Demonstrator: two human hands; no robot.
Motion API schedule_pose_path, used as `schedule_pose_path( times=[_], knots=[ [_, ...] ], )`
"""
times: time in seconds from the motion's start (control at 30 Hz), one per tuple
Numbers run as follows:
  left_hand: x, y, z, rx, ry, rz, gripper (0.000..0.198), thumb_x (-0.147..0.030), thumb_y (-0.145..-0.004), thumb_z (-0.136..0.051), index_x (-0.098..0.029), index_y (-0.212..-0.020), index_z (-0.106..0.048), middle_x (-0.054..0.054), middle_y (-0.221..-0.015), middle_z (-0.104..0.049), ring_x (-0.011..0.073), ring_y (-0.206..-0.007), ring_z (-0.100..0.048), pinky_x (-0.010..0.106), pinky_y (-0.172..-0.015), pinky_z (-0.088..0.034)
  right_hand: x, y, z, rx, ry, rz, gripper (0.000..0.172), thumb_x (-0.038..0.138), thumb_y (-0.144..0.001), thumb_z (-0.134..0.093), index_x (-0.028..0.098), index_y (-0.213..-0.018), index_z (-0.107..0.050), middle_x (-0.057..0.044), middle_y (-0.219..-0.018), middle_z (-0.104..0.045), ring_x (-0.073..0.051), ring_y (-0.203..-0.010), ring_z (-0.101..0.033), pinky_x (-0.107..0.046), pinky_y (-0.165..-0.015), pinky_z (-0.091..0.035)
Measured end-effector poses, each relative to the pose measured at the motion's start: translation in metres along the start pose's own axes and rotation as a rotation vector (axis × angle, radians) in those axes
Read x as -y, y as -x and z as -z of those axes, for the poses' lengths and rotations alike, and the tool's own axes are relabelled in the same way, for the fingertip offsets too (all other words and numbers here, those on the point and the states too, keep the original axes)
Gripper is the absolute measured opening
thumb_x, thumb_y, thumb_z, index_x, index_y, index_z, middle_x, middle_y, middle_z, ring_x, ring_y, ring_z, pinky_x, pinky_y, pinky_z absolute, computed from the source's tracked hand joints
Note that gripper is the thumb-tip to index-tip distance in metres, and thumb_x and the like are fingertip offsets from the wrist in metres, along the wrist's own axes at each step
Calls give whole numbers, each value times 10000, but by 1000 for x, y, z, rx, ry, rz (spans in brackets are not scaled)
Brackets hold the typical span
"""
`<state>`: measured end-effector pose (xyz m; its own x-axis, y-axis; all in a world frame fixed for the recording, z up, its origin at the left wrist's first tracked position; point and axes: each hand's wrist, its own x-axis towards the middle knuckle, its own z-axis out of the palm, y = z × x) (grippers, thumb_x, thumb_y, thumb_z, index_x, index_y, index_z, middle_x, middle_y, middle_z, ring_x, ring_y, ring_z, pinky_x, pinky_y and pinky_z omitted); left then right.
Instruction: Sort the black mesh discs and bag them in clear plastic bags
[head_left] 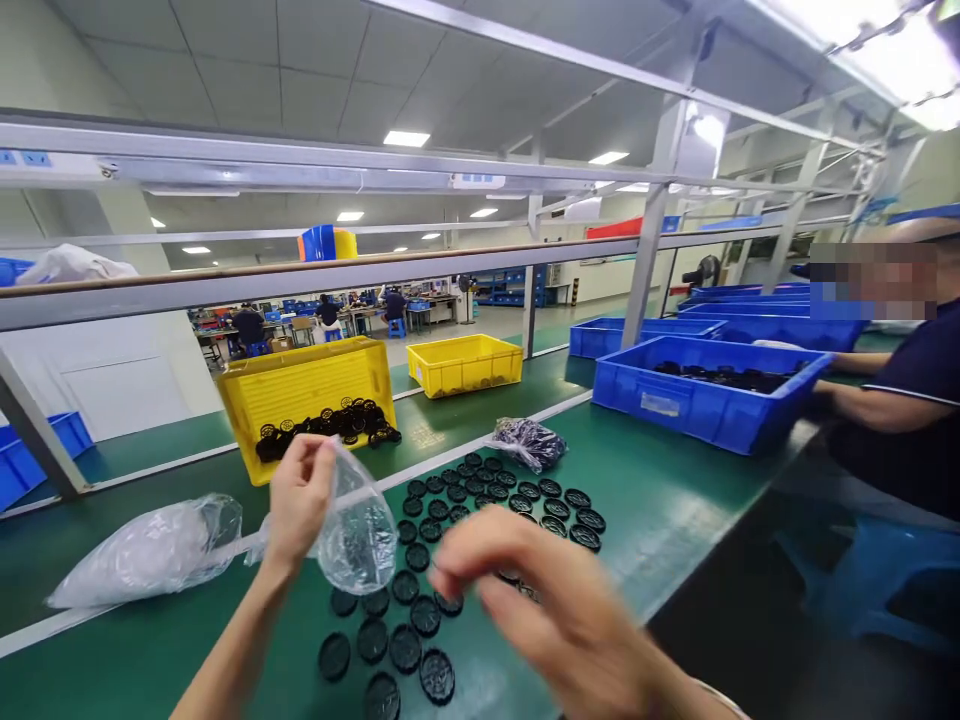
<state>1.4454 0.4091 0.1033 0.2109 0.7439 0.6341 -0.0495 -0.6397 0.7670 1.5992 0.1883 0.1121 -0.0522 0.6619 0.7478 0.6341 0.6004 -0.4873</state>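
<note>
1. While your left hand [300, 500] pinches the upper edge of a clear plastic bag [358, 530] at centre left, your fingers clamp the film and the bag hangs below them. Dark shapes show inside it, too unclear to identify.
2. Your right hand [540, 600], at lower centre right, is motion-blurred. You cannot tell whether its fingers are apart or closed on something. It is directly above the right edge of the black round discs [405, 648].
3. Check the discs at lower centre: they lie spread in loose rows on the green workbench [660, 520], running from under the bag to beyond your right hand.
4. Note a bulging plastic bag [150, 550] at lower left and a small bag of dark parts [529, 443] just past the discs.
5. Farther up, locate the yellow crate [300, 385] holding black parts, a yellow bin [463, 365], and, at right, a blue crate [697, 400] beside a co-worker [900, 400].
</note>
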Motion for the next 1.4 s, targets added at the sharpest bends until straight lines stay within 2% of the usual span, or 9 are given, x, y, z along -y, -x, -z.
schedule_pose_path(
  times=[0.2, 0.33, 0.4, 0.53, 0.7, 0.87, 1.1, 1.3, 1.4],
  knots=[
    [3, -2, -36, 321, -120, -62, 241, -415, -920, -550, -190, -859, -609, -33, -653, -498, 105, -577, -405, 226, -539, -316, -99, -60, -57, 450, 340, -106, 254, 147, -968, -455, 84, -1165, -601, -187, -1173, -659, -296, -1134, -621, -498, -1012, -511],
    [21, -11, -34, 476, -263, -64, 255, -424, -930, -524, -201, -887, -639, -48, -578, -424, 109, -520, -351, 246, -510, -271, -151, -81, -59, 110, 629, -82, 469, 165, -932, -519, 78, -1392, -481, -230, -1454, -477, -365, -1420, -350, -610, -1163, -308],
    [37, -21, -34, 494, -302, -69, 263, -434, -931, -516, -208, -915, -649, -48, -576, -435, 112, -512, -364, 246, -508, -279, -163, -77, -61, 122, 616, 4, 430, 172, -951, -490, 116, -1377, -502, -206, -1468, -470, -329, -1398, -392, -562, -1139, -371],
    [75, -44, -45, 504, -364, -102, 284, -447, -919, -513, -210, -913, -669, -36, -596, -513, 120, -525, -424, 237, -528, -323, -177, -28, -52, 271, 435, 39, 274, 201, -980, -484, 187, -1223, -609, -135, -1345, -581, -238, -1221, -564, -408, -1019, -508],
    [118, -67, -52, 442, -331, 5, 325, -507, -875, -572, -205, -925, -682, -10, -700, -610, 134, -595, -480, 233, -562, -358, -204, 82, 23, -71, 539, -524, 296, 289, -1022, -390, 249, -1226, -601, -88, -1153, -630, -194, -977, -654, -333, -837, -569],
    [134, -78, -51, 354, -124, 142, 353, -531, -824, -638, -197, -938, -655, -5, -760, -626, 129, -642, -502, 208, -571, -388, -242, 170, 82, -65, 833, -837, 412, 411, -994, -383, 264, -1338, -556, -103, -1117, -586, -223, -853, -654, -379, -742, -580],
    [126, -74, -51, 317, -89, 273, 398, -571, -763, -691, -207, -921, -656, -10, -716, -598, 114, -570, -434, 197, -463, -314, -268, 185, 83, 8, 937, -784, 374, 458, -960, -491, 271, -1275, -564, -118, -1244, -560, -272, -1087, -609, -437, -923, -531],
    [122, -70, -52, 325, -151, 276, 444, -614, -731, -701, -208, -907, -668, -5, -686, -572, 119, -562, -416, 203, -452, -320, -264, 182, 85, 0, 884, -879, 237, 488, -934, -524, 254, -971, -537, -73, -1028, -622, -255, -938, -619, -394, -798, -537],
    [123, -71, -53, 332, -174, 265, 483, -647, -708, -699, -201, -892, -668, -1, -704, -586, 118, -568, -431, 199, -462, -342, -270, 179, 94, -51, 840, -906, 245, 478, -920, -523, 255, -1021, -528, -73, -1034, -626, -258, -974, -621, -389, -814, -536]
  ],
)
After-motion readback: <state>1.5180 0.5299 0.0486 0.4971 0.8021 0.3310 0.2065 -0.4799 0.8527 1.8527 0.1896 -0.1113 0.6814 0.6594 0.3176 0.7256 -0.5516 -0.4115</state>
